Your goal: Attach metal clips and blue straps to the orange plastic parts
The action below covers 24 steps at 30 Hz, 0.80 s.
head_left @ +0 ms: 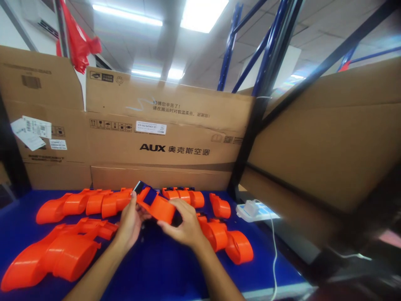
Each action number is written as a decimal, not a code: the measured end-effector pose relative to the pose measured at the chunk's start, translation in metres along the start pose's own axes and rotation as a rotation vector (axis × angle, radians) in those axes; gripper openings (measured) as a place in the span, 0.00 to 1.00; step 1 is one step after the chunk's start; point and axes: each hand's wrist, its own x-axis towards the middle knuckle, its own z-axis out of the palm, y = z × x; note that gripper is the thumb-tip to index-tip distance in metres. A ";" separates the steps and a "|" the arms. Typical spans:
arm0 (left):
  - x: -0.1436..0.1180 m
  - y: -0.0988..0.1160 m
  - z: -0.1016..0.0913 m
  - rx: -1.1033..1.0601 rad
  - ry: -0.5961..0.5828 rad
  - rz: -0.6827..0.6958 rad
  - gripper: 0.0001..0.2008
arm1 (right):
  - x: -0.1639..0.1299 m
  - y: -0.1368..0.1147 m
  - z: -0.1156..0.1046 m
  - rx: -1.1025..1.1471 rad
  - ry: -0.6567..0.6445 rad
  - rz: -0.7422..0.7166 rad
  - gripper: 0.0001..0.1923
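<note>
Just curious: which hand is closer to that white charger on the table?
Right. The right hand is nearest the white charger; the left hand sits farther off, across the held orange part.

Both hands — left hand (130, 223), right hand (184, 228) — grip one orange plastic part (156, 205) above the blue table (163, 267), near its back edge.
</note>
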 end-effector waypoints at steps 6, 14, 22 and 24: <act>-0.011 0.006 0.003 0.073 -0.231 -0.066 0.30 | 0.015 0.008 -0.051 0.195 0.272 0.368 0.21; -0.014 0.009 0.002 0.074 -0.239 -0.040 0.27 | 0.047 0.057 -0.146 -0.371 0.278 0.804 0.29; -0.012 0.008 -0.002 0.080 -0.270 0.012 0.25 | 0.062 0.098 -0.123 -0.869 -0.018 0.915 0.35; -0.012 0.009 -0.002 0.076 -0.268 0.023 0.24 | 0.064 0.104 -0.116 -0.882 -0.057 0.929 0.34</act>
